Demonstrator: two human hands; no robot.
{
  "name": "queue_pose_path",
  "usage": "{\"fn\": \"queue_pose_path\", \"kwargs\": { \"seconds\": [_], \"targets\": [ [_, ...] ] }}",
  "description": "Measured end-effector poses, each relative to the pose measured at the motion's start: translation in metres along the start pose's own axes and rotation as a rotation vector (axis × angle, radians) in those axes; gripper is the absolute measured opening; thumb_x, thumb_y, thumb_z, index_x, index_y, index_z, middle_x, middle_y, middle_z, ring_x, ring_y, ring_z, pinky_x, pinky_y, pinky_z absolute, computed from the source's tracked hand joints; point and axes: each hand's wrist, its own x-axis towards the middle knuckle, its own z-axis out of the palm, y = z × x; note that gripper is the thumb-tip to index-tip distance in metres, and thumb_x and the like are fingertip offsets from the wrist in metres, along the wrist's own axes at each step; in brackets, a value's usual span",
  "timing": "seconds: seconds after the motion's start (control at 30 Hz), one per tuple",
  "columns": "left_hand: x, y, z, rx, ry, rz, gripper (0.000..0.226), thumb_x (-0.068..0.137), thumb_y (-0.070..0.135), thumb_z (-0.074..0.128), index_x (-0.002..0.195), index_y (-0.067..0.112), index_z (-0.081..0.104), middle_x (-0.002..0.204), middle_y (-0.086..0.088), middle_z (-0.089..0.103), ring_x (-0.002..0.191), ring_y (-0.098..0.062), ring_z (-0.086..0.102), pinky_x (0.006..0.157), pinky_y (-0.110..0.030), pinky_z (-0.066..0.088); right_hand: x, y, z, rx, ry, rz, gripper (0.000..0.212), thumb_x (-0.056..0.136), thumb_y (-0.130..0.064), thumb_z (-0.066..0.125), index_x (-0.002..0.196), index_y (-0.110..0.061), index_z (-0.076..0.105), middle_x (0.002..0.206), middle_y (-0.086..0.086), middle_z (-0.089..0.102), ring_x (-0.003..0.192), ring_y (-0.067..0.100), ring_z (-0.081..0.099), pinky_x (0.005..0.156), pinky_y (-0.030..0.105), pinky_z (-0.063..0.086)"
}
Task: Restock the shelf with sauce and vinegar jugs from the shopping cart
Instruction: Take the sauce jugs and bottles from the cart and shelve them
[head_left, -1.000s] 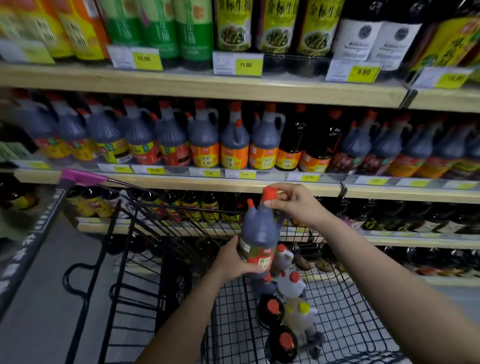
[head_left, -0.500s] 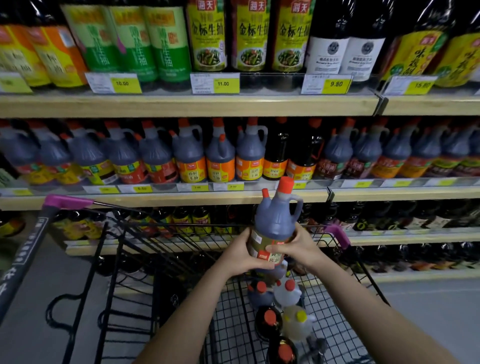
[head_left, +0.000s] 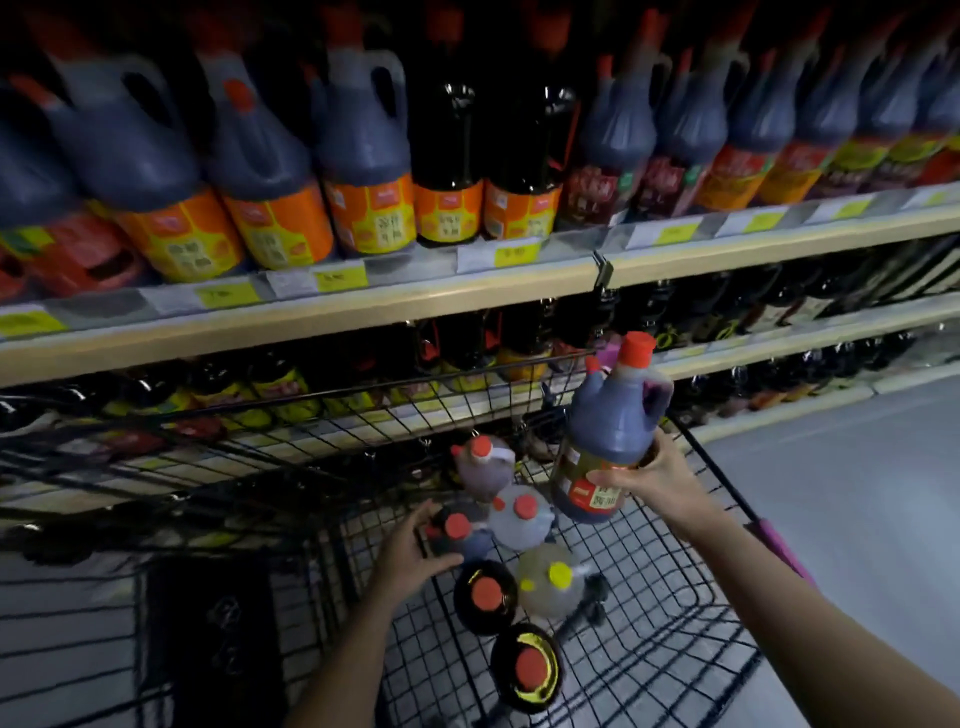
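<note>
My right hand (head_left: 655, 479) grips a dark sauce jug (head_left: 609, 426) with an orange cap by its lower body, tilted, above the right side of the black wire shopping cart (head_left: 670, 613). My left hand (head_left: 413, 552) is down inside the cart, fingers wrapped around another dark jug (head_left: 460, 531) with an orange cap. Several more jugs stand in the cart: a pale one with red caps (head_left: 519, 512), a clear one with a yellow cap (head_left: 551, 579), and two dark bottles (head_left: 485, 595). The shelf (head_left: 467, 291) in front holds a row of dark jugs with orange labels (head_left: 363, 171).
Yellow price tags (head_left: 340, 278) line the shelf edge. Lower shelves (head_left: 779, 343) hold dark bottles behind the cart's far wall. The cart's pink handle end (head_left: 779, 551) sits under my right forearm. Grey floor (head_left: 857, 493) lies to the right.
My left hand let go of the held jug and dropped into the cart onto another jug. My right hand now carries the first jug alone, shifted right. The view has moved closer and lower.
</note>
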Motion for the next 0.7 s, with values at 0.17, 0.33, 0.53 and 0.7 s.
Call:
{"fn": "queue_pose_path", "kwargs": {
  "seconds": [0.17, 0.33, 0.53, 0.7],
  "targets": [
    [0.028, -0.021, 0.021, -0.005, -0.082, -0.011, 0.078, 0.06, 0.003, 0.085, 0.125, 0.019, 0.046, 0.113, 0.009, 0.054, 0.111, -0.01, 0.049, 0.078, -0.001, 0.038, 0.014, 0.04, -0.009, -0.007, 0.07, 0.004, 0.059, 0.059, 0.017, 0.077, 0.109, -0.007, 0.057, 0.084, -0.009, 0.075, 0.078, 0.005, 0.071, 0.064, 0.018, 0.055],
    [0.05, -0.023, 0.033, -0.057, 0.017, -0.132, 0.062, 0.061, 0.01, 0.086, 0.116, 0.01, 0.058, 0.11, -0.004, 0.061, 0.102, -0.019, 0.056, 0.076, -0.023, 0.043, 0.021, 0.061, -0.01, 0.026, 0.099, 0.013, 0.067, 0.044, -0.01, 0.086, 0.106, -0.007, 0.061, 0.095, 0.004, 0.074, 0.085, 0.017, 0.071, 0.068, 0.023, 0.056],
    [0.04, 0.009, 0.008, -0.172, 0.152, -0.204, 0.041, 0.067, 0.01, 0.082, 0.103, 0.005, 0.061, 0.098, -0.002, 0.055, 0.093, -0.021, 0.057, 0.072, -0.028, 0.041, 0.023, 0.048, -0.013, 0.047, 0.113, 0.034, 0.074, 0.047, -0.01, 0.085, 0.114, 0.002, 0.056, 0.103, 0.013, 0.071, 0.087, 0.019, 0.071, 0.069, 0.025, 0.057],
    [0.007, 0.054, -0.039, -0.183, 0.179, -0.215, 0.057, 0.028, 0.046, 0.081, 0.079, 0.025, 0.065, 0.094, -0.01, 0.069, 0.092, -0.027, 0.066, 0.079, -0.042, 0.056, -0.006, 0.001, -0.027, 0.101, 0.133, 0.042, 0.073, 0.042, -0.009, 0.083, 0.11, -0.004, 0.056, 0.081, -0.003, 0.074, 0.069, 0.005, 0.07, 0.057, 0.016, 0.054]
  ]
}}
